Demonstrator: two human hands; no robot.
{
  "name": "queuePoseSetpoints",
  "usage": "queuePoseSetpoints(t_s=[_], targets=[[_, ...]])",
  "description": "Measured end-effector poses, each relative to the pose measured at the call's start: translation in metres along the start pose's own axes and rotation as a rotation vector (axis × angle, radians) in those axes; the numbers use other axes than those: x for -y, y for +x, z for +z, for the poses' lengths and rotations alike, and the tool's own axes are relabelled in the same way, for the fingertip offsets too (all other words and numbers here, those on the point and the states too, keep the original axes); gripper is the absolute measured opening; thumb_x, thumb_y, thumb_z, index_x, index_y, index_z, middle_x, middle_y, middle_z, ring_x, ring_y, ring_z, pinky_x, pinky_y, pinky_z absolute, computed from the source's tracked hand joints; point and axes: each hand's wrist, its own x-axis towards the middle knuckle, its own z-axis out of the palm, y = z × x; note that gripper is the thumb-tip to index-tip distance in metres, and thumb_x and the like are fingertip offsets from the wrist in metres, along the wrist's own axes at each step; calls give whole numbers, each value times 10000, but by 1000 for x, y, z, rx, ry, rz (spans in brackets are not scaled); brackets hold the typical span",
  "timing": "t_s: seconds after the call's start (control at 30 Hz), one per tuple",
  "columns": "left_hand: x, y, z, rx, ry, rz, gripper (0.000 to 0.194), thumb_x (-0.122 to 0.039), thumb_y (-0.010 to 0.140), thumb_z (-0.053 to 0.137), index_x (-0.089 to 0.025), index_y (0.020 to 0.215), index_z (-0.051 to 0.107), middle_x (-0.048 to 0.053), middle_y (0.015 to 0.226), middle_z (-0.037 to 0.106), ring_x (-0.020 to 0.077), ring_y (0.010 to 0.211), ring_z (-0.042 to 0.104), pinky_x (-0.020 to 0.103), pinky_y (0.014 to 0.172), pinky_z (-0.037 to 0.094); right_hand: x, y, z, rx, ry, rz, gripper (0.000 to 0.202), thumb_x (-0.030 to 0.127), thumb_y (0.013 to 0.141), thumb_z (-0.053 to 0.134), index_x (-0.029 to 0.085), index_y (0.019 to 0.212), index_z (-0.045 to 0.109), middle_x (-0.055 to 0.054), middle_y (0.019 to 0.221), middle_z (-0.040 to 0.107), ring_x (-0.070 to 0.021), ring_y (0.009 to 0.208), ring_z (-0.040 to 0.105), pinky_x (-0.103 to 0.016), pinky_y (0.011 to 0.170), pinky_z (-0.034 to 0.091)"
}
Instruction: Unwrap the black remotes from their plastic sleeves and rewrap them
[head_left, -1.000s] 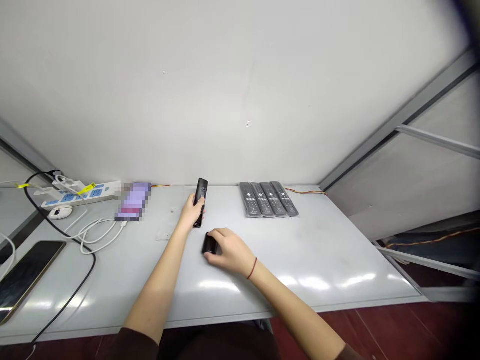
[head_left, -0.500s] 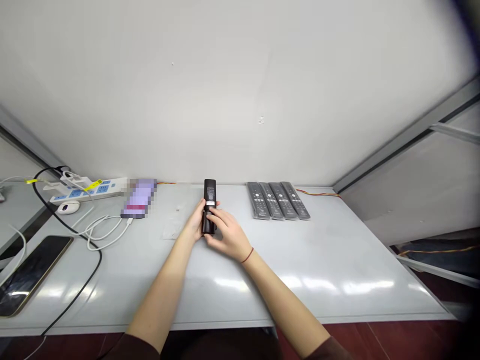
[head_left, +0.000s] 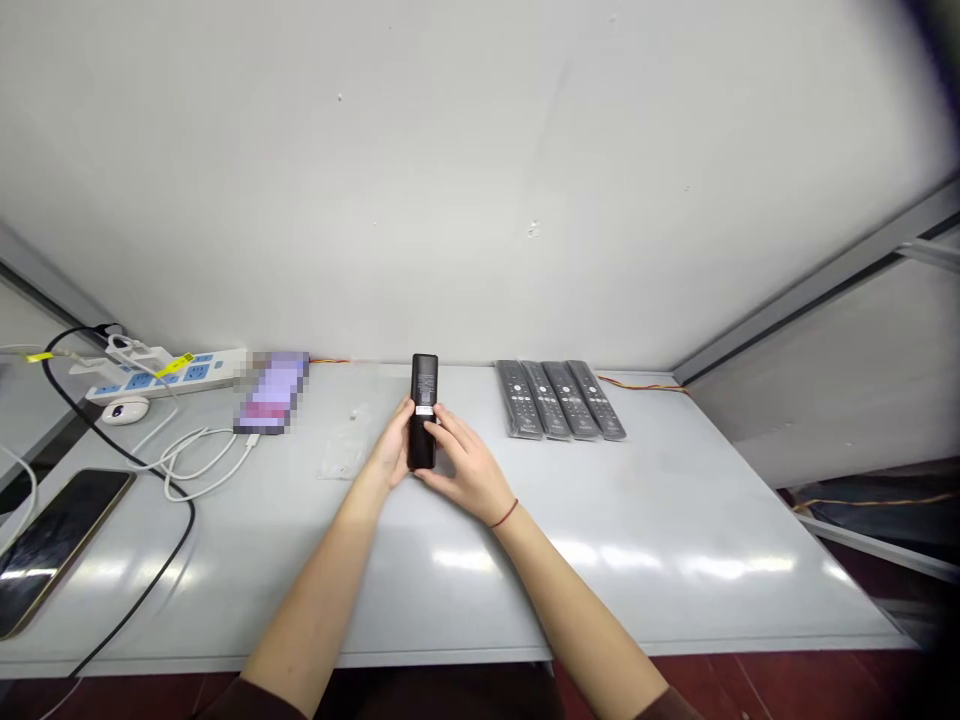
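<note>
A black remote control (head_left: 424, 385) is held near the middle of the grey table, its back facing up with printed text and a small white label. Along its left edge, my left hand (head_left: 393, 446) grips the lower half. My right hand (head_left: 472, 468) closes on the other side, fingertips at the right edge and on the back, thumb near the bottom end. The lower back looks flush and dark. Several more remote controls (head_left: 559, 400) in clear plastic sleeves lie side by side to the right, buttons up.
A clear plastic bag (head_left: 346, 455) lies left of my hands. Further left are a phone (head_left: 271, 392) on a white cable, a power strip (head_left: 217, 370), a white earbud case (head_left: 125, 410), a black cable (head_left: 180, 545) and a dark phone (head_left: 64, 540).
My right fingers have shifted from across the remote's lower back toward its right edge, baring more of the back. The remote now looks straighter and flatter. The camera view has shifted slightly.
</note>
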Motion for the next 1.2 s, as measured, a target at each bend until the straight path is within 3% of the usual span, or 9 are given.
queuePoseSetpoints(t_s=[0.17,0.67,0.9,0.97,1.1,1.2], targets=[[1,-4,4,25,24,-37,303,-322,857,561,-244,1149,558,28,916,684,148,723,660,304,712,556,-2,0,-6,13,-45,40,777,454,793,632,183,1438,294,-169,1429,416,-305,1307,407,-504,1032,406],[2,-7,8,24,63,-35,234,-324,866,551,-213,1069,584,39,932,681,161,787,655,334,793,537,-1,-1,-8,21,-73,82,717,441,777,651,192,1392,379,-152,1414,445,-305,1264,448,-484,980,444],[-2,-11,14,-39,-42,135,310,-239,835,589,-218,1143,560,37,976,677,161,911,646,306,874,496,5,3,-8,19,16,123,778,393,760,656,223,1432,305,-136,1459,370,-306,1281,424,-479,1016,417],[-2,-12,15,-59,-61,126,415,-195,807,616,-255,1203,508,18,950,673,154,904,654,300,872,494,5,3,-7,-23,62,183,725,394,776,648,225,1413,346,-148,1402,429,-306,1248,456,-476,1006,423],[-1,-13,15,-106,-90,136,657,-68,736,653,-356,1265,389,-57,813,629,141,890,669,296,877,493,1,0,-7,-83,318,348,364,319,870,544,228,1222,556,-102,1118,628,-243,1016,602,-425,915,483],[-3,-11,15,-160,-146,123,538,-103,743,668,-312,1189,451,-43,829,631,158,876,675,305,849,509,-2,-2,-7,-83,632,522,261,367,850,578,204,1045,635,-53,856,677,-203,773,636,-378,761,534]])
